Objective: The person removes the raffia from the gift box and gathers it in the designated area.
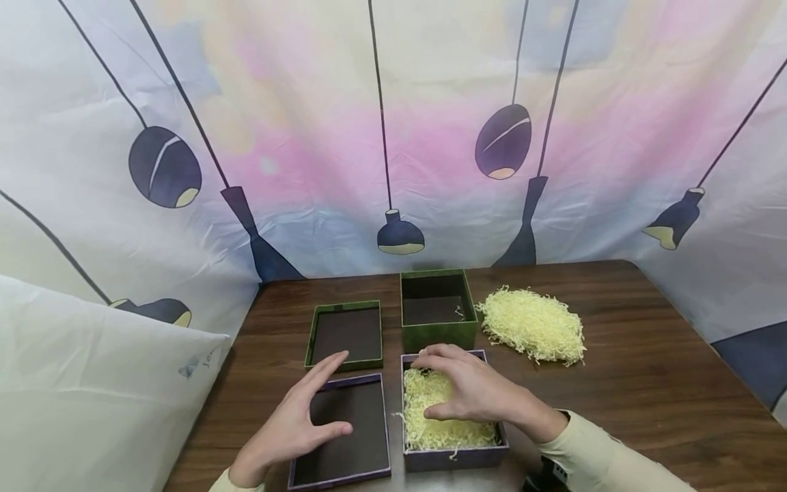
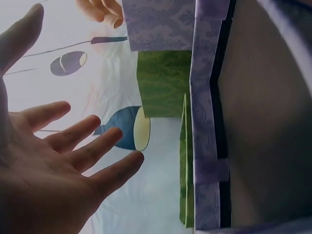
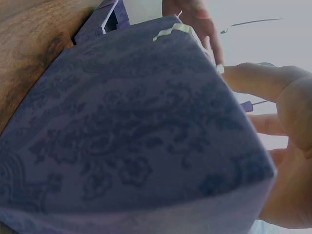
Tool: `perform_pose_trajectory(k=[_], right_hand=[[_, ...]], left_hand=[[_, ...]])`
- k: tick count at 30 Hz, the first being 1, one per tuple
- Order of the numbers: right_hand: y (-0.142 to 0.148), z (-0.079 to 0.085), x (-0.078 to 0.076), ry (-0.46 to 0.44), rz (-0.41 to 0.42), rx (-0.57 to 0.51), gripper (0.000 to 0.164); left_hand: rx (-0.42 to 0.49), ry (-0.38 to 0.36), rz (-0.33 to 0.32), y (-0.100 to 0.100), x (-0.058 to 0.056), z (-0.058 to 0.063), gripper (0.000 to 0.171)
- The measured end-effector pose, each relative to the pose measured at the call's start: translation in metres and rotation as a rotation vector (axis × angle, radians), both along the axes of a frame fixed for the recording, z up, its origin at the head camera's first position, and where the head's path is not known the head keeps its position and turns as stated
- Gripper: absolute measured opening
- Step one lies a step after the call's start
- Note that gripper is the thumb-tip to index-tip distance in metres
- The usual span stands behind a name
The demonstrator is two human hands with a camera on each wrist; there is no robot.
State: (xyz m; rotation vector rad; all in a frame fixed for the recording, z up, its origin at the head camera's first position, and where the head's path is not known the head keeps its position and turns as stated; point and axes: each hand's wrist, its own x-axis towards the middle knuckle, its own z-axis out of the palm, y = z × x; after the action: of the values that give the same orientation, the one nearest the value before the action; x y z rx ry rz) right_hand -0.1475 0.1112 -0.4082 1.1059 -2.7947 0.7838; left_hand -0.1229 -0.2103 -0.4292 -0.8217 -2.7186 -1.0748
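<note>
My left hand (image 1: pixel 295 418) hovers above the purple lid (image 1: pixel 363 437), its fingers extended and thumb spread, holding nothing; the left wrist view shows the same hand (image 2: pixel 63 151) beside the lid's patterned edge (image 2: pixel 204 112). A purple box (image 1: pixel 455 459) filled with pale yellow shredded paper (image 1: pixel 430 396) stands to the right of the lid. Over that box is my right hand (image 1: pixel 470 384), fingers loosely bent and thumb apart, with nothing seen between them. In the right wrist view, the box's side (image 3: pixel 131 112) hides part of this hand (image 3: pixel 292 126), and a paper strip hangs over the rim.
Behind the purple box stands a green box (image 1: pixel 439 336) with a few paper shreds inside. A green lid (image 1: pixel 347 335) lies to its left. A pile of yellow shredded paper (image 1: pixel 535 324) sits on the wooden table (image 1: pixel 615 383) at right. A printed curtain (image 1: pixel 320 137) hangs behind.
</note>
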Motion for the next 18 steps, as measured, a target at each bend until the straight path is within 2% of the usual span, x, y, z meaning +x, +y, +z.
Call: perform_pose_trajectory(k=[12,18], right_hand=[[0.007,-0.001,0.000,-0.052,0.051,0.055,0.077],[0.009,-0.005,0.000,-0.031,0.074,0.071,0.081]], left_hand=[[0.022,-0.069,-0.086,0.027,-0.010,-0.003,0.093],[0.036,-0.075,-0.130,0.039,-0.016,-0.004,0.093]])
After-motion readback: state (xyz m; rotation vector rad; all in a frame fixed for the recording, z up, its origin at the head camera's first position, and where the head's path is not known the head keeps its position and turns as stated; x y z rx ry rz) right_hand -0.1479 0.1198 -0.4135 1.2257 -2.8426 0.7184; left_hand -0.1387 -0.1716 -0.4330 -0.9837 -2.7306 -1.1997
